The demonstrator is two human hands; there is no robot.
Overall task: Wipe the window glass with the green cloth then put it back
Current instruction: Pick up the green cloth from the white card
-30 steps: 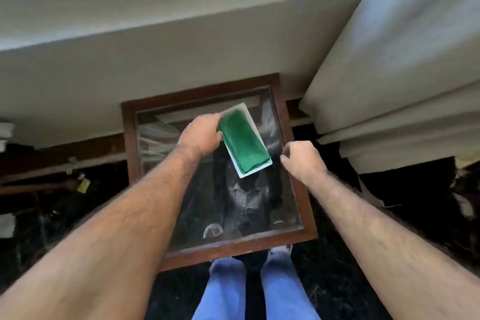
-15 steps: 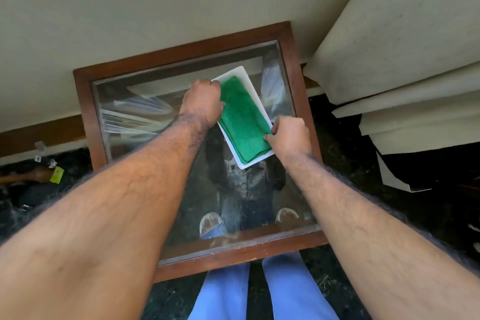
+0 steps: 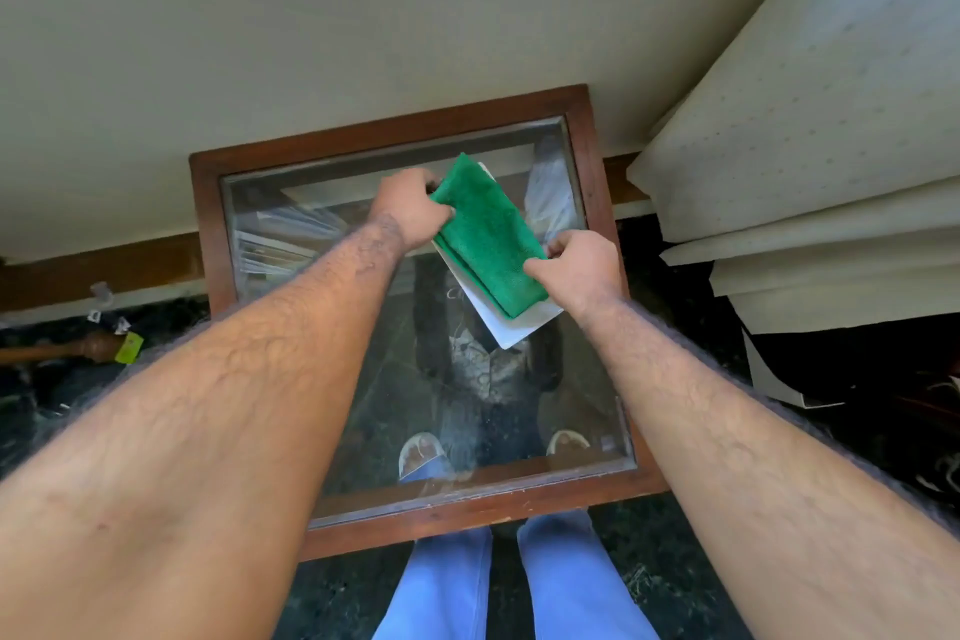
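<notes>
Cloth point(image 3: 485, 237), green and folded into a long strip, sits at the centre of the frame, slanting from upper left to lower right over a white tray point(image 3: 524, 327) whose pale edge shows along the cloth's lower and right sides. The left hand point(image 3: 410, 213) grips the cloth's upper left end, its fingers point(image 3: 441, 213) curled over the fabric, and that end looks lifted off the tray. The right hand point(image 3: 582, 265) pinches the cloth's lower right edge between thumb and fingers point(image 3: 535, 268); whether it also touches the tray beneath cannot be told. Both hands are closed on the cloth. Cloth and tray lie over the upper middle of the glass point(image 3: 322, 379), a pane set in a dark brown wooden frame point(image 3: 205, 234) that leans against a cream wall point(image 3: 311, 42) filling the upper part of the picture. The glass shows reflections of a torso and two feet, along with streaks and dust. Below the frame, at the bottom centre, are two legs in blue trousers point(image 3: 566, 587) on a dark floor point(image 3: 52, 405). Pale curtain folds point(image 3: 810, 146) hang in the upper right. At the left edge a brown wooden rod point(image 3: 57, 351) lies on the floor with a small yellow-green tag point(image 3: 129, 347) beside it.
</notes>
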